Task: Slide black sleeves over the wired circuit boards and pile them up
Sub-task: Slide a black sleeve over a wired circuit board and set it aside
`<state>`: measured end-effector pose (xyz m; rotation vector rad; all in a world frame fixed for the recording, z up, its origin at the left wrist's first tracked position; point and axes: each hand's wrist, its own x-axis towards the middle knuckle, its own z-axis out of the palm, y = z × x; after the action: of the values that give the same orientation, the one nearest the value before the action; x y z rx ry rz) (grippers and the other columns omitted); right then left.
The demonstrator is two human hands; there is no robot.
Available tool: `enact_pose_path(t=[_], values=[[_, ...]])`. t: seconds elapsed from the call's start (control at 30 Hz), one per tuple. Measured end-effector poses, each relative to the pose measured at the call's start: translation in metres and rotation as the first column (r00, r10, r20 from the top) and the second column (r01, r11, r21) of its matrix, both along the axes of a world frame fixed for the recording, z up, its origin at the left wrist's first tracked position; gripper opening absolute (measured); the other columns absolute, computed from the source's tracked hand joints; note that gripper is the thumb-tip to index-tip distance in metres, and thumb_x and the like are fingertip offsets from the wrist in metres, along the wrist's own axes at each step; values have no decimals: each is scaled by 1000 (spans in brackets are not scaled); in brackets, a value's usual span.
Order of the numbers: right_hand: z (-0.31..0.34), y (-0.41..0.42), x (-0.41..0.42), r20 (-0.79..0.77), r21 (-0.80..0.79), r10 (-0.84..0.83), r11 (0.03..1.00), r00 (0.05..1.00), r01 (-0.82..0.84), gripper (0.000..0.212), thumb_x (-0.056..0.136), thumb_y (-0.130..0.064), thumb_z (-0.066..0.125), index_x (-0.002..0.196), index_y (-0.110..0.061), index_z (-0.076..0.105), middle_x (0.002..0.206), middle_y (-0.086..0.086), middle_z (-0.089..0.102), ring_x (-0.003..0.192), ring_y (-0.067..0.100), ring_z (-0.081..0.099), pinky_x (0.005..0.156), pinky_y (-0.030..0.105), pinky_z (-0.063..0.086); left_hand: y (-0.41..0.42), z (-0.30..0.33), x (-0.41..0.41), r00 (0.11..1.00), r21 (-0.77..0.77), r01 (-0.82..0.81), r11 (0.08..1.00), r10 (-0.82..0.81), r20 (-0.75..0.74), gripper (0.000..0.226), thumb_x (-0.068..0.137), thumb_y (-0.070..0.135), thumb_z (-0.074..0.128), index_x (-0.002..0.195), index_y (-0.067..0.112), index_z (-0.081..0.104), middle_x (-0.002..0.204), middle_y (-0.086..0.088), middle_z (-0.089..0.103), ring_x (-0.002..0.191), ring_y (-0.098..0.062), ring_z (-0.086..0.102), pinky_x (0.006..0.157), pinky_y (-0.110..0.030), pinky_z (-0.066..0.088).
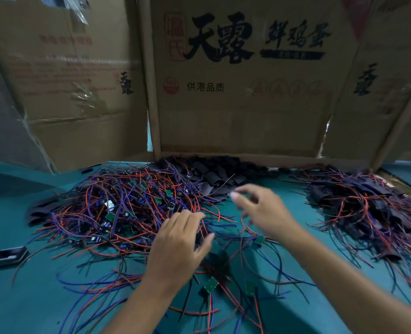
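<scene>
Hands over our teal mat (19, 297), left hand (178, 244) spread on board tangle (127, 208), right hand (260, 210) loosely open, blurred, bare mat between tangle and sleeved pile (373, 210).

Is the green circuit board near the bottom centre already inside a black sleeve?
No, it is bare. The green circuit board shows its whole green face, with no sleeve over it.

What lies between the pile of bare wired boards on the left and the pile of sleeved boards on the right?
In the head view, the right hand hovers there over bare green table; loose black sleeves lie behind it.
</scene>
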<state>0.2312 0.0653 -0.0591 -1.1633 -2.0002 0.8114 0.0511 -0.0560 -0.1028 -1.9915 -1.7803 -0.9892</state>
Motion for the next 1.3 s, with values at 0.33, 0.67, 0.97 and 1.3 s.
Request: enact_pose_path(t=[0.33, 0.67, 0.97, 1.3], values=[[-23, -95, 6, -205, -52, 91, 993, 974, -103, 28, 87, -52, 64, 87, -25, 71, 77, -2, 70, 73, 18, 67, 72, 51, 55, -23, 3, 35, 922, -37, 255, 966, -232, 310, 27, 96, 31, 56, 117, 18, 64, 96, 5, 59, 88, -14, 58, 75, -35, 48], [-29, -87, 19, -198, 109, -24, 993, 980, 46, 30, 83, -56, 52, 87, -30, 66, 76, -7, 68, 73, 17, 67, 73, 45, 54, -5, 28, 3, 929, -181, 261, 948, -196, 313, 28, 95, 27, 56, 120, 20, 66, 105, 9, 63, 92, 3, 51, 86, -5, 36], [-32, -85, 25, -77, 231, -70, 969, 995, 86, 26, 87, -57, 50, 87, -34, 61, 78, -20, 63, 71, 5, 59, 60, 16, 41, 86, 64, -88, 919, -578, -327, 748, 110, -378, 27, 94, 24, 61, 121, 25, 62, 126, -4, 51, 120, -28, 47, 100, -42, 41], [-32, -87, 24, -22, 255, -64, 965, 998, 68, 12, 92, -44, 61, 93, -32, 63, 78, -18, 64, 80, 0, 58, 67, 11, 41, 79, 58, -67, 830, -479, -522, 706, 290, -477, 43, 90, 50, 64, 68, 14, 54, 62, 1, 49, 64, -24, 47, 80, -38, 45]])
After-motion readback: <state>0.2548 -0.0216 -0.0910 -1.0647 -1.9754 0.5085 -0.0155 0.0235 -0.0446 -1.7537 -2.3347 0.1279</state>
